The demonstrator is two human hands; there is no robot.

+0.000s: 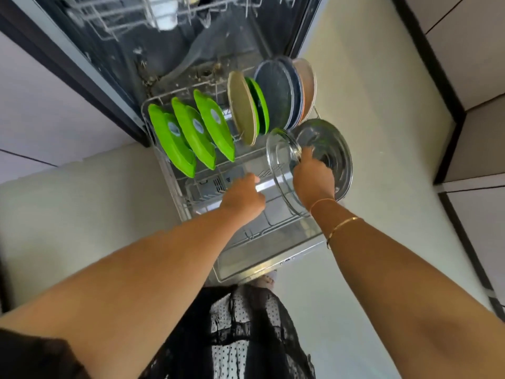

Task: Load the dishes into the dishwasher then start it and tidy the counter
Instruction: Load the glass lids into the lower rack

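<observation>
Clear glass dish [278,160] upright, right hand [311,179] gripping, left hand [243,195] perhaps curled

Person's body and clothing, head view

Both forearms are bare; no sleeve is seen below the elbow. A dark, finely textured short sleeve [32,356] is seen at the left upper arm, bottom-left corner. A thin gold chain bracelet [322,201] is worn at the wrist behind the right hand [313,177], and a thin gold bangle [343,225] sits further up the same forearm. Nothing is worn on the left hand [241,196] or its wrist. A garment [240,332] of black sheer lace over white fabric with small black dots is seen below, with bare toes [266,280] just past its hem.
</observation>
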